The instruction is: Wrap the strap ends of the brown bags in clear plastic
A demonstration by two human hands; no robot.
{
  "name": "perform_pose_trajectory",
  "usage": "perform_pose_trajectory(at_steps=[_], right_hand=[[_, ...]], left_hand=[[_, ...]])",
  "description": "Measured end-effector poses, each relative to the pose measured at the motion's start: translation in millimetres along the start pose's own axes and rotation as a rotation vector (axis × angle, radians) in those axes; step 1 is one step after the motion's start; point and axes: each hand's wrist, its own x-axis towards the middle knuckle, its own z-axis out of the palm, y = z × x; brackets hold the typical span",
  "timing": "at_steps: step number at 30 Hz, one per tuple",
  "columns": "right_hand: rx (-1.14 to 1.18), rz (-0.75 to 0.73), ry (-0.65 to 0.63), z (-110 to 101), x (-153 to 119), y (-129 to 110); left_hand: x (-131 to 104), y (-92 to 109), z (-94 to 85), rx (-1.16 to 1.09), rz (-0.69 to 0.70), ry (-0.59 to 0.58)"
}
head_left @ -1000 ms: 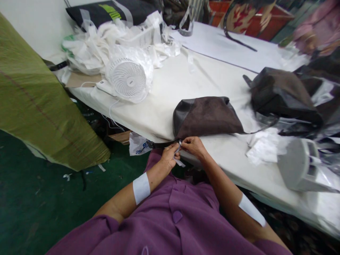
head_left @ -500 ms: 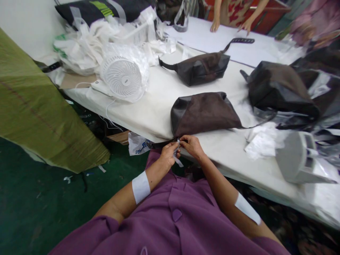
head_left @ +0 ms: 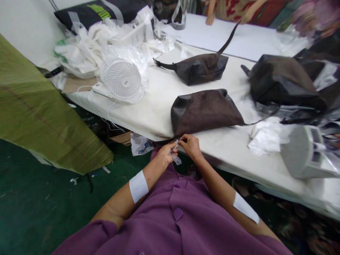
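Note:
A dark brown bag (head_left: 208,109) with black ends lies near the front edge of the white table (head_left: 156,106). Its strap hangs over the edge beside my hands. My left hand (head_left: 168,153) is closed on a thin translucent strip (head_left: 176,160), whose loose end dangles below the fingers. Just right of it, my right hand (head_left: 191,147) pinches at the strap end near the bag's lower left corner; what sits between its fingertips is too small to make out. The two hands almost touch.
Behind lies a second brown bag (head_left: 202,68), its strap raised toward a person's hand (head_left: 248,16). More bags (head_left: 285,83) are on the right, near a grey device (head_left: 301,152) and white tissue (head_left: 265,136). A white fan (head_left: 123,78) and plastic wrapping (head_left: 90,46) lie left.
The far bag's right strap has risen from the table toward the other person's hand. My hands stay close together at the strap, with small finger shifts. The view has moved slightly.

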Motion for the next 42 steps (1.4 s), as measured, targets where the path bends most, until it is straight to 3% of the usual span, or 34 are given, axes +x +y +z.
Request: perform_pose_trajectory(at_steps=[3,10,15,20,24,31,36,39,42], right_hand=[[0.004,0.012,0.013,-0.3,0.8,-0.4],[0.052,0.046,-0.084,5.1,0.6,1.9],[0.005,0.126,-0.046,10.3,-0.9,0.6],[-0.014,0.123,-0.009,-8.9,-2.4,6.1],[0.298,0.333,0.093,-15.7,-20.6,13.1],[0.794,0.413,-0.069,11.4,-36.3,4.0],[0.900,0.496,-0.090,13.8,-27.9,0.4],[0.933,0.526,-0.121,9.4,-24.5,1.5],[0.939,0.550,-0.158,4.3,-22.6,2.5]], left_hand=[[1.1,0.2,-3.3,-0.016,-0.030,-0.018],[-2.7,-5.4,-3.0,-0.033,-0.020,-0.059],[-6.7,-8.8,3.8,0.037,0.099,-0.050],[-10.4,-9.0,6.1,0.124,0.191,-0.011],[-8.9,-16.5,5.7,0.177,0.298,0.042],[-1.0,-30.9,12.3,0.198,0.463,0.081],[1.8,-35.8,12.7,0.092,0.466,-0.004],[-3.0,-31.9,6.6,0.116,0.347,-0.058],[-8.7,-24.3,-0.8,0.159,0.210,0.036]])
